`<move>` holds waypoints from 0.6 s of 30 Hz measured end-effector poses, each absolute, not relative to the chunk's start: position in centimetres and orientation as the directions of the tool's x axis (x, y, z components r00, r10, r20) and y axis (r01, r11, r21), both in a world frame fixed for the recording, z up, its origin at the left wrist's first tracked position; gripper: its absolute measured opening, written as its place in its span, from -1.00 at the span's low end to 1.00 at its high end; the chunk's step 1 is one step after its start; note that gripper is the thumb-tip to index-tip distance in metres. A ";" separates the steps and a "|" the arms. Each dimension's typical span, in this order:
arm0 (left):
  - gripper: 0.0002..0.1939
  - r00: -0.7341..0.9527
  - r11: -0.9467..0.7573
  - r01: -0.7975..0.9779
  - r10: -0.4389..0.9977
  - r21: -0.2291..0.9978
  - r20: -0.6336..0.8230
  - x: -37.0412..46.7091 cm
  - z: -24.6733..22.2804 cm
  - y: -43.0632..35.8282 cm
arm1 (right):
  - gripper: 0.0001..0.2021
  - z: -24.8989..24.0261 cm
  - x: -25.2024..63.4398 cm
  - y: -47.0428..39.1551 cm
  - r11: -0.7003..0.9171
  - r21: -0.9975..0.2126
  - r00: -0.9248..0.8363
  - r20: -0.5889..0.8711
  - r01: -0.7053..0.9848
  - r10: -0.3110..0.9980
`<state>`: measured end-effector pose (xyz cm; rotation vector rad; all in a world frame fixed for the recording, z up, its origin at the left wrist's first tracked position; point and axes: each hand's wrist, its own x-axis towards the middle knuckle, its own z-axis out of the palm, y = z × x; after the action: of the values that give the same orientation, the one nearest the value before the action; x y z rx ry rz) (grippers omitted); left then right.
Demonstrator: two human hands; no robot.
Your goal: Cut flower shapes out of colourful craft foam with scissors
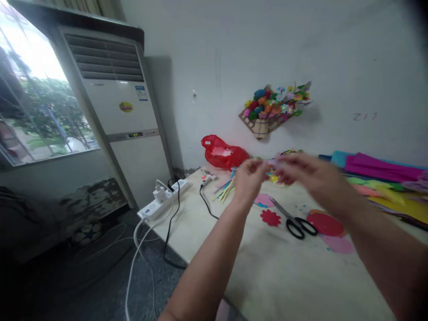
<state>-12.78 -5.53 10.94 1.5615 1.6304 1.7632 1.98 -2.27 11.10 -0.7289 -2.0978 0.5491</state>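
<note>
Both my hands are raised over the table (274, 276), blurred by motion. My left hand (250, 176) and my right hand (306, 171) meet fingertip to fingertip, pinching a small pale paper piece (272, 166) between them. Below them lie black-handled scissors (296, 220), a red paper flower cutout (270, 217) and a pink paper cutout (264, 199). A bundle of thin coloured paper strips (224, 188) lies left of my left hand.
Stacked coloured paper sheets (384, 178) fill the right back. A red plastic bag (223, 154) and a glue gun (207, 177) sit by the wall. A power strip (162, 200) hangs over the table's left edge. A paper flower basket (274, 107) hangs on the wall; an air conditioner (120, 116) stands left.
</note>
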 end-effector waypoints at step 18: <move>-0.40 -0.341 0.350 0.894 0.936 0.280 -0.085 -12.0 1.2 -1.4 | -0.60 1.9 3.3 1.1 0.458 0.039 -0.453 -0.084 0.888 0.887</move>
<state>-11.98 -1.37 1.20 1.6473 2.3828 0.2695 3.31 1.13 1.93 -1.6856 -2.7596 0.0178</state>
